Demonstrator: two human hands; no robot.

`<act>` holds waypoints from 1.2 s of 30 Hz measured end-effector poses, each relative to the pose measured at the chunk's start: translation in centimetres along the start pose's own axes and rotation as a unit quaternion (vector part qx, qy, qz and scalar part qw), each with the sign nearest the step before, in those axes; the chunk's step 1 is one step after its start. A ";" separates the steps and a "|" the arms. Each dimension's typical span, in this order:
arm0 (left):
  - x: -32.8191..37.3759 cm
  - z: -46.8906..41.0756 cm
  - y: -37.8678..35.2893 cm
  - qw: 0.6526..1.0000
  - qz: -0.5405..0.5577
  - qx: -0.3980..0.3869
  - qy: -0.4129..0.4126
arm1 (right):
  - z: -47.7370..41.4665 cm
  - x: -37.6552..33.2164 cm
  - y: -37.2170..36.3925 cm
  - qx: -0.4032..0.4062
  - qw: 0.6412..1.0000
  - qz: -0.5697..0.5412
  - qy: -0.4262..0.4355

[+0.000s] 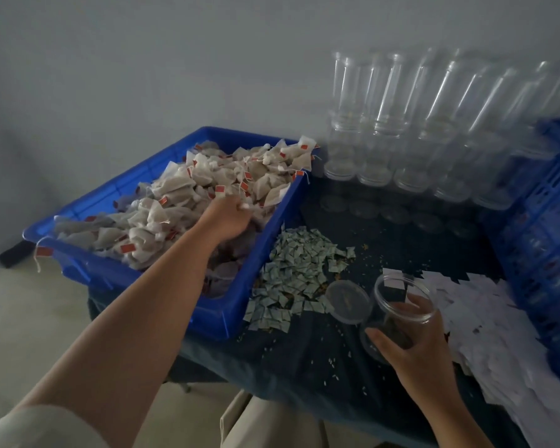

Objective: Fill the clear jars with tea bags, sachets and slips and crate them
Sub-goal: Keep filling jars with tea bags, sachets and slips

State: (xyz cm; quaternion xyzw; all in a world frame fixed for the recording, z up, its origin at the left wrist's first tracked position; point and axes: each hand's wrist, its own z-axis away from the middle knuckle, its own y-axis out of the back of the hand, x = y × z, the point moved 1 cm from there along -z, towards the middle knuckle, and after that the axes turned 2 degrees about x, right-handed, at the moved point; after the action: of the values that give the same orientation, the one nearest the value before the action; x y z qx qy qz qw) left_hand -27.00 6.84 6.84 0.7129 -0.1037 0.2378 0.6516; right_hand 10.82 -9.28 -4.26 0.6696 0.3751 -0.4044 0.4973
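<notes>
One jar (401, 305) is in work in the head view: the right hand (414, 347) grips it open above the bench (304, 357), its lid (348, 302) lying just beside, something dark at its bottom, while the left hand (228, 218) curls its fingers round tea bags (175, 205) in the blue tray (240, 305). Sachets (295, 273), slips (485, 312) and many stacked empty jars (401, 124) wait, so most seems left. Whether the blurred, cut-off crate (550, 240) holds filled jars is hard to tell

A dark blue cloth (304, 360) lies spread beneath the right hand's (414, 337) fingers (416, 300), strewn with pale crumbs (332, 362) just left of them. A plain grey wall (143, 59) rises well beyond the left hand's (230, 218) fingers (230, 204), and pale floor (29, 302) lies far to their left.
</notes>
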 end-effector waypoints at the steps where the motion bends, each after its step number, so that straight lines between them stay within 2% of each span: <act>1: 0.2 0.4 0.4 0.995 0.090 0.031 0.017 | 0.1 0.0 0.0 0.002 1.000 0.002 -0.002; 5: 1.3 1.5 1.7 0.935 0.336 0.110 0.016 | 0.2 -0.2 0.0 0.002 1.000 -0.002 -0.010; 7: 1.8 1.9 2.1 0.908 0.400 0.120 0.012 | 0.1 -0.2 0.1 0.001 1.000 0.002 -0.006; 8: 2.0 1.9 2.2 0.906 0.406 0.117 0.012 | 0.0 -0.2 0.1 0.001 1.000 0.004 -0.004; 11: 2.1 1.9 2.0 0.929 0.361 0.074 0.017 | -0.1 -0.1 0.3 -0.001 1.000 0.000 -0.006; 14: 1.7 1.9 1.4 0.966 0.255 0.004 0.049 | 0.0 -0.2 0.3 -0.008 1.000 -0.013 -0.012; 16: 1.5 2.1 1.5 0.976 0.210 0.011 0.056 | 0.0 -0.2 0.3 -0.006 1.000 -0.014 -0.006; 21: 1.5 2.5 2.8 0.951 0.293 0.065 0.072 | 0.2 0.1 0.1 -0.012 1.000 -0.013 -0.001; 23: 2.4 2.8 3.6 0.936 0.340 0.063 0.062 | 0.1 0.0 0.1 -0.014 1.000 -0.014 0.004; 26: 5.5 4.1 4.8 0.922 0.387 0.016 0.009 | 0.0 -0.2 0.0 -0.011 1.000 -0.009 0.013; 30: 11.3 6.7 4.8 0.932 0.340 -0.041 -0.114 | 0.0 -0.5 -0.2 -0.006 1.000 0.006 0.030; 36: 18.5 10.6 0.0 0.952 0.141 -0.098 -0.254 | 0.1 -0.7 -0.4 -0.004 0.999 0.023 0.031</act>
State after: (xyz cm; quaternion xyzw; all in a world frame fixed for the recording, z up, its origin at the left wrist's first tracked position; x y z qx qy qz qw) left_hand -8.86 -0.57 15.19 0.6606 -0.3878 0.1268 0.6303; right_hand 10.15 -9.35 -3.77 0.6886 0.3766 -0.3700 0.4972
